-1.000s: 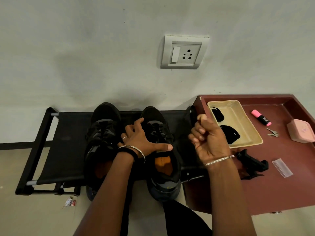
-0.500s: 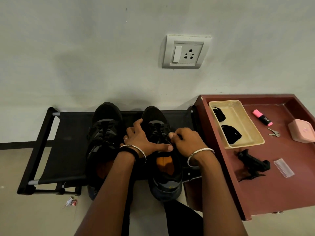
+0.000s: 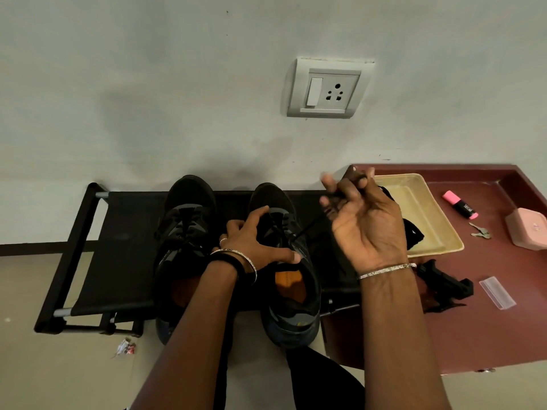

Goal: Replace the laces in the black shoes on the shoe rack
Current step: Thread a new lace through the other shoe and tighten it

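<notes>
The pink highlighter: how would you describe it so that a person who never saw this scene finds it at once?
On the maroon table right of the shoe rack, look just right of the beige tray, toward the wall. The pink highlighter lies there. Unlike the keys and the pink box near it, it is a short stick, black with pink ends.

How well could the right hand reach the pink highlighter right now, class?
Probably yes: the highlighter lies uncovered just past the beige tray, nothing between. But the right hand holds a black lace from the right shoe, which it should release first.
</notes>
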